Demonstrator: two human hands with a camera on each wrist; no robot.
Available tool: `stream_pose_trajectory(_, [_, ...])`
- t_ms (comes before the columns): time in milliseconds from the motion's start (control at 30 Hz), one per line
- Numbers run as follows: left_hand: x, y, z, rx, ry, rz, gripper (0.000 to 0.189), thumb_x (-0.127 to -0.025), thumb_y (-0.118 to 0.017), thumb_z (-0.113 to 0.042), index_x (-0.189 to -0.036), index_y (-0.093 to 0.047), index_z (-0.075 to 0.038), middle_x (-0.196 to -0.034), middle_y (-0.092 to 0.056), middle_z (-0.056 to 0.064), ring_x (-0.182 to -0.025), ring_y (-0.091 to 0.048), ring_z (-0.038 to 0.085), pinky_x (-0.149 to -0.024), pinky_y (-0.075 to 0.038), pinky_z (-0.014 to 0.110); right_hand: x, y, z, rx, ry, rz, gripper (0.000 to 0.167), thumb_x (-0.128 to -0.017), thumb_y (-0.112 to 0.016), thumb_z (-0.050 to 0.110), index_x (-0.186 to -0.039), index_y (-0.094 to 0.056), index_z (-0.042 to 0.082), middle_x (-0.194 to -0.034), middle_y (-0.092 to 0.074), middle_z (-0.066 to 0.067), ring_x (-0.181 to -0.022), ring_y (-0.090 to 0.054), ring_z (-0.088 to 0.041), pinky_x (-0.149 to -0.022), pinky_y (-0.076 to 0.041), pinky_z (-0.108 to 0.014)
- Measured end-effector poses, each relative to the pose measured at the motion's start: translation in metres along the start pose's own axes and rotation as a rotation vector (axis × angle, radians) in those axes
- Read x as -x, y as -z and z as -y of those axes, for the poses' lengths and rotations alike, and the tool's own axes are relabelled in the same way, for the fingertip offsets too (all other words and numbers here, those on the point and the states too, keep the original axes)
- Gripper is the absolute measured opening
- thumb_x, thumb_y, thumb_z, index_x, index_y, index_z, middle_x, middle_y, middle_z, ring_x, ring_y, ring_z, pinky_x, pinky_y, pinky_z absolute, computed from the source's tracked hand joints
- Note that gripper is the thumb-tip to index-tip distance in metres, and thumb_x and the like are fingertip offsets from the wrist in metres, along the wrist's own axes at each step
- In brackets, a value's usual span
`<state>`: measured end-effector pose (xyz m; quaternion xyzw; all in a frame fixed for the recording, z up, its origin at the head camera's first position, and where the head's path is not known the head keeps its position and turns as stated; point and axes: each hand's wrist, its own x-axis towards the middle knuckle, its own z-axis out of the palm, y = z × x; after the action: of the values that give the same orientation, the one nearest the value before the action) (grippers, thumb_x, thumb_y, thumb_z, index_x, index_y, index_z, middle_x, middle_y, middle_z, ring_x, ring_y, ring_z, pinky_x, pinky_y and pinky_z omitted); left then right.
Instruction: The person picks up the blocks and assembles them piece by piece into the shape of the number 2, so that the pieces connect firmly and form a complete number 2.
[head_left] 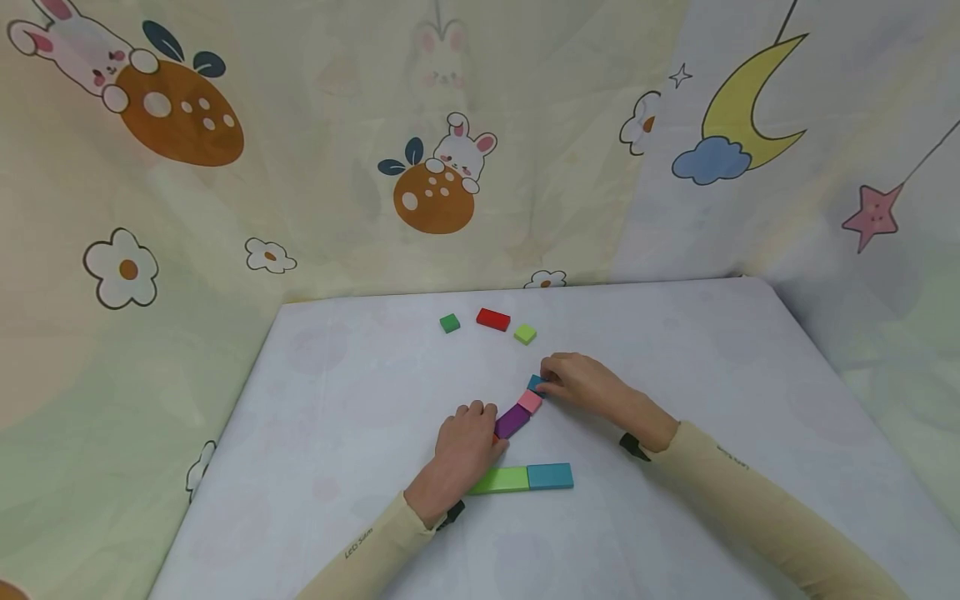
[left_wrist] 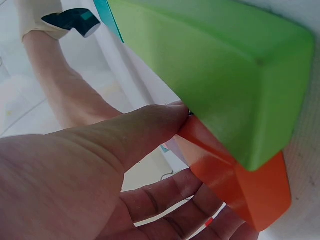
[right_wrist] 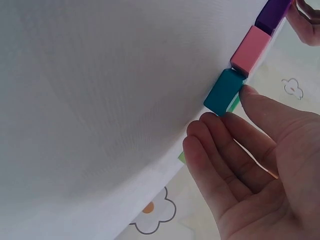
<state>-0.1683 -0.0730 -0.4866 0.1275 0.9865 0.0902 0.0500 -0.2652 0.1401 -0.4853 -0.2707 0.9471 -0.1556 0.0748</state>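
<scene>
Nearest: beige left sleeve (head_left: 375,542), small dark lettering near the cuff; first word looks like "Leo", second not certain. Right sleeve (head_left: 772,508) carries a similar small line of print near its cuff, too small to read. A dark piece of wrist gear shows at each cuff.

On the white-covered table (head_left: 337,417), a long lime bar (head_left: 504,480) and a teal bar (head_left: 550,476) lie end to end, crosswise to the person.

Just beyond, left hand (head_left: 467,450) grasps the orange block (left_wrist: 220,170) between thumb and fingers. Left wrist view: lime bar partly covers this block; whether the two touch, cannot tell.

From the orange block a slanting row runs away and to the right: purple block (head_left: 513,421), pink block (head_left: 529,402), blue block (head_left: 535,383). Purple meets pink, pink meets blue. Right hand (head_left: 588,385) pinches the blue block at the row's far end, thumb on one side, fingertips at its edge.

Farther, apart from the row: small lime block (head_left: 525,333), red block (head_left: 492,319), green block (head_left: 449,322), spaced apart.

Farthest: backdrop cloth (head_left: 322,183) printed with rabbits, flowers, moon, star.
</scene>
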Motion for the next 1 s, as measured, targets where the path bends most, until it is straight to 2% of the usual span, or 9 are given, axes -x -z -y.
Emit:
stream_pose_trajectory(567, [0.0006, -0.0007, -0.0007, 0.000, 0.012, 0.002, 0.041, -0.089, -0.076, -0.038, -0.113, -0.064, -0.007, -0.088, -0.057, 0.005, -0.076, -0.047, 0.017, -0.063, -0.043, 0.028, -0.0005, 0.0010, 0.0002, -0.018, 0.008, 0.010, 0.020, -0.090, -0.076, 0.029, -0.097, -0.069, 0.012, -0.085, -0.065, 0.003, -0.077, -0.057, -0.009, -0.077, -0.055, -0.027])
stream_pose_trajectory(733, [-0.0009, -0.0013, -0.0003, 0.004, 0.015, 0.005, 0.042, -0.089, -0.076, -0.038, -0.114, -0.063, -0.007, -0.090, -0.058, 0.005, -0.077, -0.048, 0.017, -0.064, -0.044, 0.029, -0.0001, 0.0026, 0.0004, 0.005, 0.004, -0.009, 0.022, -0.089, -0.076, 0.030, -0.099, -0.070, 0.010, -0.086, -0.066, 0.002, -0.077, -0.057, -0.010, -0.076, -0.055, -0.027])
stream_pose_trajectory(1000, [-0.0015, -0.0010, 0.0000, 0.009, 0.017, 0.014, 0.042, -0.089, -0.076, -0.038, -0.115, -0.063, -0.008, -0.092, -0.059, 0.005, -0.079, -0.048, 0.017, -0.065, -0.044, 0.029, -0.0035, 0.0083, 0.0000, -0.007, -0.041, -0.043, 0.029, -0.090, -0.076, 0.033, -0.107, -0.071, 0.009, -0.096, -0.070, -0.002, -0.088, -0.065, -0.016, -0.083, -0.058, -0.033])
